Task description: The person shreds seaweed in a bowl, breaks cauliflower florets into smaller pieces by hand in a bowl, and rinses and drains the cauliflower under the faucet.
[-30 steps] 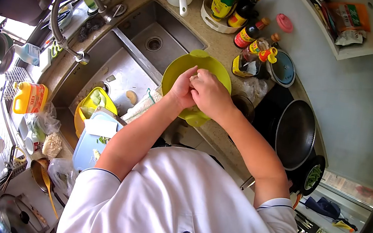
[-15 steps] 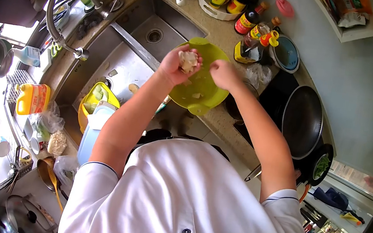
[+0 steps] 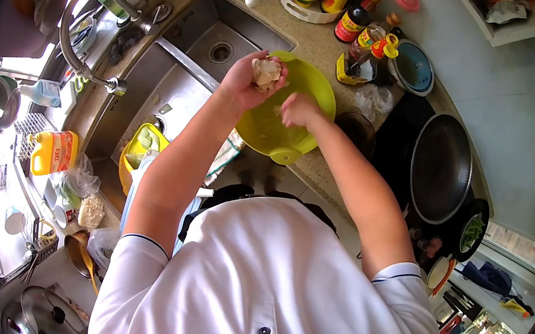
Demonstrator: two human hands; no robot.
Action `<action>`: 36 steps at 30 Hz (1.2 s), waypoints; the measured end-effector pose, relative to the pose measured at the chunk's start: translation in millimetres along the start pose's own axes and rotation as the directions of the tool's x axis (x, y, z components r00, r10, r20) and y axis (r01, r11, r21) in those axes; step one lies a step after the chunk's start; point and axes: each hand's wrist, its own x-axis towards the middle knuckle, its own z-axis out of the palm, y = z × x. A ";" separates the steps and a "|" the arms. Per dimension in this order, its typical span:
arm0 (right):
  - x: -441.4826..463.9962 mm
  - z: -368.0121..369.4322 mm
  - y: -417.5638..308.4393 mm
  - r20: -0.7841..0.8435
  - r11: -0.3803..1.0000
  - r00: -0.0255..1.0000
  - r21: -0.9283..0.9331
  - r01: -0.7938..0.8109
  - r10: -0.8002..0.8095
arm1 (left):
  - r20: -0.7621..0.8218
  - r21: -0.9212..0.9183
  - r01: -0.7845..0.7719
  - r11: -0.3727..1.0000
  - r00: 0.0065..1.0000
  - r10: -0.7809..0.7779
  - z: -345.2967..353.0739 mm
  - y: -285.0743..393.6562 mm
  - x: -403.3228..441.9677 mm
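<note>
My left hand (image 3: pixel 242 83) is palm up with its fingers curled around a heap of pale food slices (image 3: pixel 266 74). It is above the left rim of a yellow-green plastic bowl (image 3: pixel 316 88) with tab handles. Inside the bowl's outline, my right hand (image 3: pixel 300 111) has its fingers drawn together. A small pale slice shows at its fingertips, though I cannot see the grip clearly. The bowl is at the counter's edge, beside the sink. What supports it from below is hidden.
A double steel sink (image 3: pixel 199 17) lies left, with a yellow basket (image 3: pixel 146 143) of pale green pieces. Sauce bottles (image 3: pixel 357 17) and a blue bowl (image 3: pixel 413 68) stand at the back. To the right are a large wok (image 3: pixel 441 169) and a pan of green vegetables (image 3: pixel 472 233).
My right hand has moved left and slightly down, deeper over the bowl. The left hand has shifted slightly left with its slices. Loose pieces seen lower in the bowl no longer show there.
</note>
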 end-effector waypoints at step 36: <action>1.6 -13.1 -29.5 -0.010 0.743 0.968 0.642 -0.187 0.252 | -0.031 -0.010 -0.039 0.999 0.999 0.039 -4.1 21.0 -16.0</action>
